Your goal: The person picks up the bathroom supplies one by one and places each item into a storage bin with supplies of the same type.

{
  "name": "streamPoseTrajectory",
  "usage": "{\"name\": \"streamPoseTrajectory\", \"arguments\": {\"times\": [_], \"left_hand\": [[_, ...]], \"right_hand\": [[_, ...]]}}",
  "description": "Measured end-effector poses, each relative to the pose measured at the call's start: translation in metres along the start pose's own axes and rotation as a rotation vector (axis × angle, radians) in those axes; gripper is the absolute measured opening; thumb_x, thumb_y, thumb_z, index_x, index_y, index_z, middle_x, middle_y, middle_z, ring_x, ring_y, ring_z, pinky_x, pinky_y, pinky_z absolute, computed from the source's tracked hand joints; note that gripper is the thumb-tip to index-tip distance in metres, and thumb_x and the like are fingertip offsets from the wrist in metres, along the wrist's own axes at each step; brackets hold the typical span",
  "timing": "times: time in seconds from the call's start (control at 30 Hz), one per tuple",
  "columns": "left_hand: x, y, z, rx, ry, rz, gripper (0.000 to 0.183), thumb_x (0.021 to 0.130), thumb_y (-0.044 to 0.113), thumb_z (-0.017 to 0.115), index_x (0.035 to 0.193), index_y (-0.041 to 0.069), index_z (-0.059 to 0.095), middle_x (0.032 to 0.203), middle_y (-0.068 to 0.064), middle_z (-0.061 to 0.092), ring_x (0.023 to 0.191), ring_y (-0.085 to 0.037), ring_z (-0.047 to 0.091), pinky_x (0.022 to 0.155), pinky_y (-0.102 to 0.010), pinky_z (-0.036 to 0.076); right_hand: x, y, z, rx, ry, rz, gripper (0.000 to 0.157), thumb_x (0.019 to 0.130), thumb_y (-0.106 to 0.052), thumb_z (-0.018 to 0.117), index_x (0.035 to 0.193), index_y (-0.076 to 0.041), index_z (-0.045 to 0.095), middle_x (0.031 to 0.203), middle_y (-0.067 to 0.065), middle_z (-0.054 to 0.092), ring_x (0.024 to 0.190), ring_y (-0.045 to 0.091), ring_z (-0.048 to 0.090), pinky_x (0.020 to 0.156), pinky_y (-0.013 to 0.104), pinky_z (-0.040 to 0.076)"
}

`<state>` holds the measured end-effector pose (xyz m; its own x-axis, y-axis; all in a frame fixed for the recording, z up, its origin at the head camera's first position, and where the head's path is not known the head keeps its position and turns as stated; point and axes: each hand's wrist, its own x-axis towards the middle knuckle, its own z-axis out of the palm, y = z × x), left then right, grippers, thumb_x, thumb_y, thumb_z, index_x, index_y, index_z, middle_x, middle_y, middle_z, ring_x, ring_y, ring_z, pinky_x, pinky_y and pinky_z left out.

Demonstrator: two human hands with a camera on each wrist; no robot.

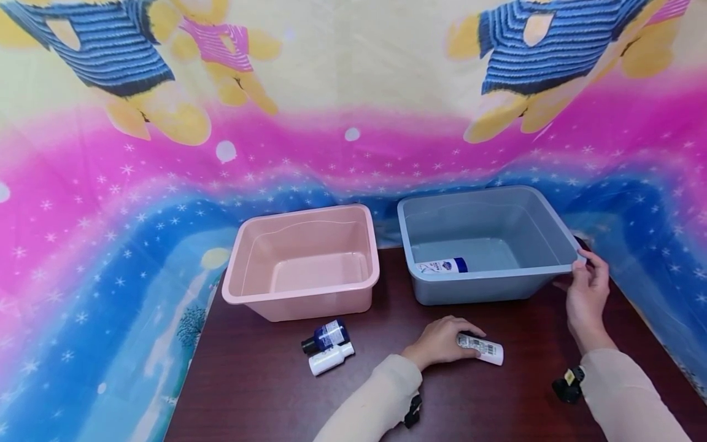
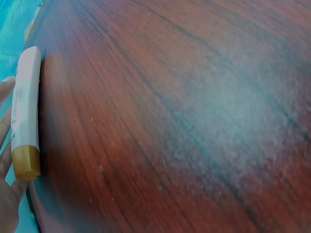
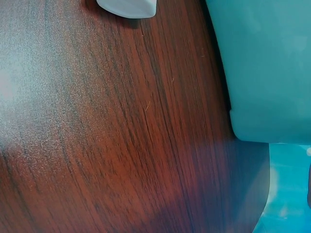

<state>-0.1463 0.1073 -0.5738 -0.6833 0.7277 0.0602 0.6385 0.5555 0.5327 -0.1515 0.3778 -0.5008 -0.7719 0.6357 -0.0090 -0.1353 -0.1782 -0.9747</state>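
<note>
My left hand (image 1: pixel 442 341) pinches a white bottle (image 1: pixel 488 350) with printed text and a barcode, low at the table in front of the blue-grey bin (image 1: pixel 475 291). The left wrist view shows this white bottle (image 2: pixel 27 99) with a gold cap (image 2: pixel 26 162), fingers (image 2: pixel 5 158) along its side. My right hand (image 1: pixel 590 301) grips the bin's near right corner at the rim. Inside that bin, at its near left, lies a white bottle with a dark blue cap (image 1: pixel 444 266). The right wrist view catches the bin's side (image 3: pixel 267 73) and one end of a white bottle (image 3: pixel 129 6).
A pink bin (image 1: pixel 315 302) stands to the left. In front of it, a dark blue bottle with a black cap (image 1: pixel 327 336) and a small white bottle (image 1: pixel 330 359) lie side by side on the dark wooden table (image 1: pixel 265 393). A patterned cloth (image 1: pixel 342 92) hangs behind.
</note>
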Motion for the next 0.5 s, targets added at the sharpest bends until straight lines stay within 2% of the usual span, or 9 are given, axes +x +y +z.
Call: {"name": "streamPoseTrajectory", "arguments": {"times": [0.5], "left_hand": [[0.0035, 0.0017, 0.0077, 0.047, -0.030, 0.000, 0.041, 0.082, 0.046, 0.080, 0.121, 0.042, 0.068, 0.119, 0.026, 0.061, 0.106, 0.008, 0.050, 0.090, -0.009, 0.034]], "right_hand": [[-0.0004, 0.0011, 0.0014, -0.006, 0.016, -0.010, 0.032, 0.105, -0.013, 0.048, 0.135, -0.022, 0.052, 0.117, -0.002, 0.053, 0.092, 0.008, 0.057, 0.063, 0.014, 0.051]]}}
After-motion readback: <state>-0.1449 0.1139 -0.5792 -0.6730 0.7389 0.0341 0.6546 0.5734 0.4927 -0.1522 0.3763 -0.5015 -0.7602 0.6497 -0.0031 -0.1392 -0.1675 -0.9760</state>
